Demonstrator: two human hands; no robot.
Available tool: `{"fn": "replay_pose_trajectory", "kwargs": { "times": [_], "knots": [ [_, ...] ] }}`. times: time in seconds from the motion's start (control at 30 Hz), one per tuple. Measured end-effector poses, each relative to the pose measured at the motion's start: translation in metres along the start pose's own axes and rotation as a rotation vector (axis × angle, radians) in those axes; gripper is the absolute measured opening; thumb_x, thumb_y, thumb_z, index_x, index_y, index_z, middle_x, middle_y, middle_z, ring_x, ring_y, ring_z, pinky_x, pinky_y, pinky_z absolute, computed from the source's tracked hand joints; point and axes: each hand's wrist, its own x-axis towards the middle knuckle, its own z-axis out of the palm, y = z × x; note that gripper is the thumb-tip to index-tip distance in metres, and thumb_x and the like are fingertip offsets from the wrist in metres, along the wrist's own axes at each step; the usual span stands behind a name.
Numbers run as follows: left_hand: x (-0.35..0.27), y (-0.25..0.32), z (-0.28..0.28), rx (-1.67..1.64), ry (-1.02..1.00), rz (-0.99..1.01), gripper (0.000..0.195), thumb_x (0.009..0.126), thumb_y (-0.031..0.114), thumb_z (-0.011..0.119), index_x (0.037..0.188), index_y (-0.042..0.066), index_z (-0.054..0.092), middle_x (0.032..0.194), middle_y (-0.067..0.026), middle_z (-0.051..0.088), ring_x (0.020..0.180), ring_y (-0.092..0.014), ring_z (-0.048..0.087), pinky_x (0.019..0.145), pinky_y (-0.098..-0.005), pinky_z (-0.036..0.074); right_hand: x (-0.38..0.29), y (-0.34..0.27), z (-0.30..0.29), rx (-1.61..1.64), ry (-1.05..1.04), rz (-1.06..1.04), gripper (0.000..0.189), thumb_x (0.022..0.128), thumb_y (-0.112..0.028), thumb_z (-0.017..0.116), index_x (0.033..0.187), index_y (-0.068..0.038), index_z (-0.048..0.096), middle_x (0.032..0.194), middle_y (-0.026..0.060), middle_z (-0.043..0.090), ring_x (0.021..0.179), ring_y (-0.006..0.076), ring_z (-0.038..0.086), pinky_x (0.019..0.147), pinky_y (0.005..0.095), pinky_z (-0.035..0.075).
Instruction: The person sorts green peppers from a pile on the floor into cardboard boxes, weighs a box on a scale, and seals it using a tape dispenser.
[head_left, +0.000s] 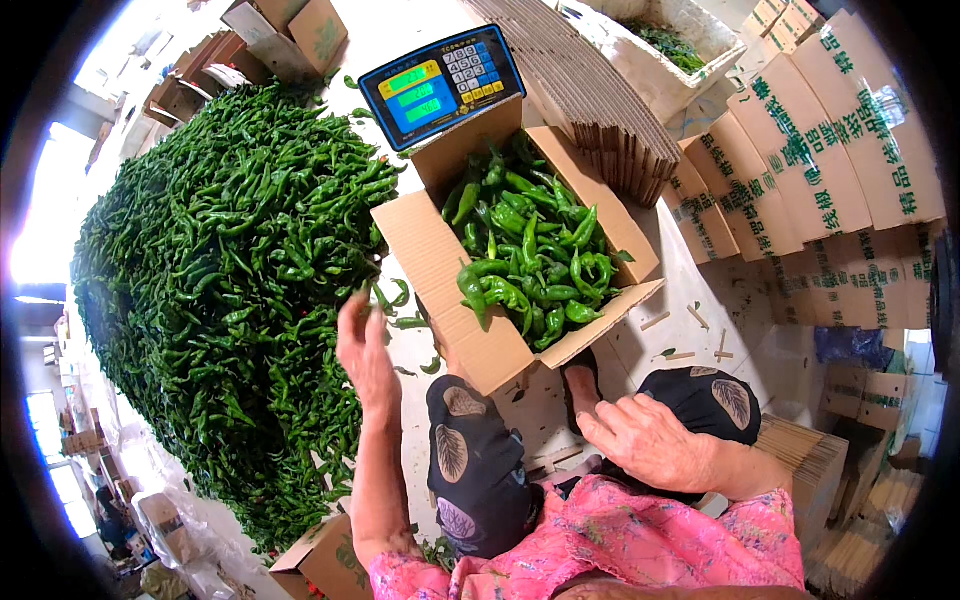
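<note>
In front of me an open cardboard box (442, 255) holds many green peppers (536, 240), and several of them rest over its near left flap. My left hand (367, 360), slightly blurred, is at the right edge of a large heap of green peppers (247, 255). Its fingers are apart, and I see nothing between them. Over my lap, beside the right knee, my right hand (637, 439) has its fingers loosely curled in, with nothing visible in it. Behind the box stands the lit display panel of a digital scale (442, 86); the box hides what is beneath it.
Flattened cardboard (577, 90) is stacked behind the box. Printed cartons (810, 157) are piled at the right. A white foam box (675, 52) with greenery stands at the back. Loose peppers (409, 322) and cardboard scraps (656, 321) lie on the floor. Another carton (330, 559) is at lower left.
</note>
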Motion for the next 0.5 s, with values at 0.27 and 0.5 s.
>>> {"fn": "replay_pose_trajectory", "kwargs": {
  "times": [0.27, 0.5],
  "knots": [
    [-0.232, -0.254, -0.127, 0.844, -0.476, -0.376, 0.031, 0.099, 0.017, 0.058, 0.123, 0.002, 0.070, 0.122, -0.0168, 0.072, 0.112, -0.032, 0.069, 0.100, -0.0403, 0.052, 0.002, 0.002, -0.020, 0.045, 0.098, -0.062, 0.041, 0.084, -0.016, 0.061, 0.122, 0.000, 0.062, 0.094, 0.0093, 0.059, 0.084, 0.0227, 0.060, 0.075, 0.0344, 0.049],
    [-0.300, -0.255, -0.117, 0.761, -0.426, -0.501, 0.032, 0.099, 0.017, 0.058, 0.125, 0.001, 0.068, 0.121, -0.0162, 0.072, 0.110, -0.030, 0.069, 0.098, -0.0389, 0.053, 0.010, 0.009, -0.045, 0.201, 0.062, -0.004, 0.042, 0.084, -0.007, 0.073, 0.124, 0.000, 0.062, 0.108, 0.0126, 0.066, 0.093, 0.0292, 0.066, 0.082, 0.0381, 0.053]
  ]
}}
